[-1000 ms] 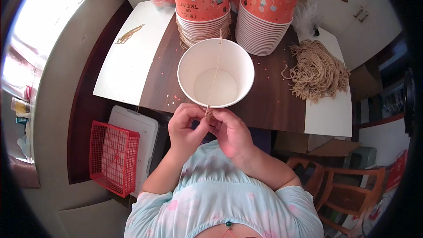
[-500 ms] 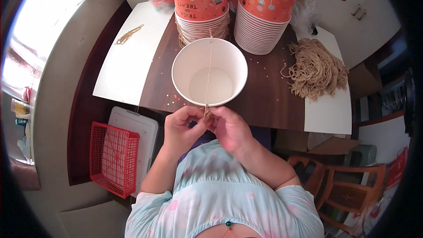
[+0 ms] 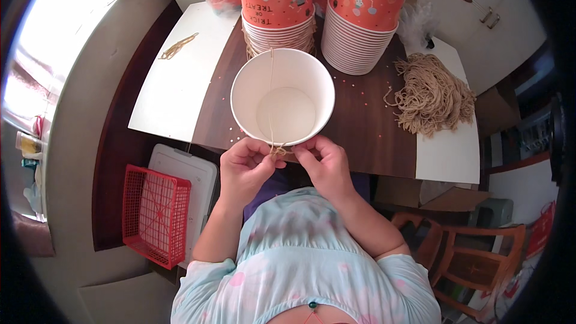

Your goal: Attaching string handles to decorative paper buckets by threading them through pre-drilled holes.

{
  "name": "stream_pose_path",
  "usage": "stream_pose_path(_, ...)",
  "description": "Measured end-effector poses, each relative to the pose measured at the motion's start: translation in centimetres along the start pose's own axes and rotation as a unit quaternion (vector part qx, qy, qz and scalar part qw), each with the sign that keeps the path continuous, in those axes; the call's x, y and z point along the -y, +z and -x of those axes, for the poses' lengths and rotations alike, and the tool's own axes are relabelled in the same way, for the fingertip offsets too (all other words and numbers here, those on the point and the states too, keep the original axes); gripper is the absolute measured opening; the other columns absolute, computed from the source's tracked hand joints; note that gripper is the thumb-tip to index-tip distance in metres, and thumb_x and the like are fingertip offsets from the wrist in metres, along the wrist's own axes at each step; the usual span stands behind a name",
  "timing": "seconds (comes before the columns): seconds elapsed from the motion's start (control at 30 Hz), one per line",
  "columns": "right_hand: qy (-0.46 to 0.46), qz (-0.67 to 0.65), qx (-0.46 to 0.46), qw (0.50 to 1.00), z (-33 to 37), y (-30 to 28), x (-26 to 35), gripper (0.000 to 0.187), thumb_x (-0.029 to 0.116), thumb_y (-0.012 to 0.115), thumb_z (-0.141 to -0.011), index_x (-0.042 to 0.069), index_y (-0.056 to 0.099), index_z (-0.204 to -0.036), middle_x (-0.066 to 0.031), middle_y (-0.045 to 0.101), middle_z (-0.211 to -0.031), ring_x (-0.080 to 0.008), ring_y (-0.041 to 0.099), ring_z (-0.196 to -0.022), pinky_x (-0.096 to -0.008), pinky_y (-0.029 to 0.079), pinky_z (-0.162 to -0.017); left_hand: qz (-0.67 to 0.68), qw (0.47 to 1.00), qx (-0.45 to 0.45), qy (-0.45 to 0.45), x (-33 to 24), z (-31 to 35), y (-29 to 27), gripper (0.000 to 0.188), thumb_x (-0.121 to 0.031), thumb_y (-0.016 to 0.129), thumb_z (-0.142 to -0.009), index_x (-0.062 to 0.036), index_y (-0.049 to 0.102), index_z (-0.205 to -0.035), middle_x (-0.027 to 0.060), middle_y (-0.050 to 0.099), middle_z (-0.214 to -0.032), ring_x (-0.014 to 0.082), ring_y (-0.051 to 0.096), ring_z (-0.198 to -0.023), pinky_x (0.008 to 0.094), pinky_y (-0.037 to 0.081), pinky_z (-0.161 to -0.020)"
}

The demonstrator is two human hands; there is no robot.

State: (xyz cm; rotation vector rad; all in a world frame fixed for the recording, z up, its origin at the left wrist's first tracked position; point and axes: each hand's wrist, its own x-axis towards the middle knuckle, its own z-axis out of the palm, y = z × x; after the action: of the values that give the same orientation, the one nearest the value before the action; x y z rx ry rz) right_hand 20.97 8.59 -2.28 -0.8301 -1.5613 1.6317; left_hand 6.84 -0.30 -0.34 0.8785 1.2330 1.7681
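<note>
A white paper bucket (image 3: 321,99) rests at the table's near edge with its open mouth facing me. A thin tan twine (image 3: 272,93) runs across the mouth from the far rim to the near rim. At the near rim the twine forms a small loose knot (image 3: 279,151). My left hand (image 3: 242,171) pinches the twine just left of that knot. My right hand (image 3: 327,167) is closed by the rim to the right, thumb and forefinger pinching the other side of the twine. The tips of both hands partly hide the rim.
Behind the bucket stand two stacks of orange-and-green buckets (image 3: 360,33), (image 3: 276,0). A heap of tan twine (image 3: 433,95) lies at the right of the table (image 3: 375,138); a few strands (image 3: 178,46) lie far left. Below left is a red basket (image 3: 157,216); a wooden chair (image 3: 474,264) stands lower right.
My hands have moved apart, the right one shifting right along the rim. The twine across the mouth has gone slacker and moved left, and the knot now shows between my hands.
</note>
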Motion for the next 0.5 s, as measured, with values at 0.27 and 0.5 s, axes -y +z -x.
stream_pose_path(0.27,-0.344,0.315,-0.015,0.884,-0.3,-0.5,2.2,0.028,0.006,0.07,-0.071,0.01,0.063,-0.098,-0.0048,0.059,-0.087,-0.0241,0.058,-0.073,-0.0359,0.044,-0.066,-0.004,1.0,0.024,0.003,0.7,0.1,0.1,0.005,0.008,0.057,-0.085,0.0055,0.057,-0.089,0.0096,0.066,-0.087,0.0146,0.066,-0.079,0.0263,0.056,-0.073)
stream_pose_path(0.5,-0.441,0.369,0.018,0.818,-2.3,-0.6,1.5,0.025,0.007,0.073,-0.067,0.01,0.062,-0.09,-0.002,0.055,-0.08,-0.0223,0.055,-0.069,-0.0346,0.042,-0.063,0.024,0.998,0.052,0.004,0.9,-0.3,-0.3,0.007,0.009,0.057,-0.085,0.0055,0.056,-0.091,0.0093,0.064,-0.089,0.0141,0.066,-0.08,0.0265,0.055,-0.075)
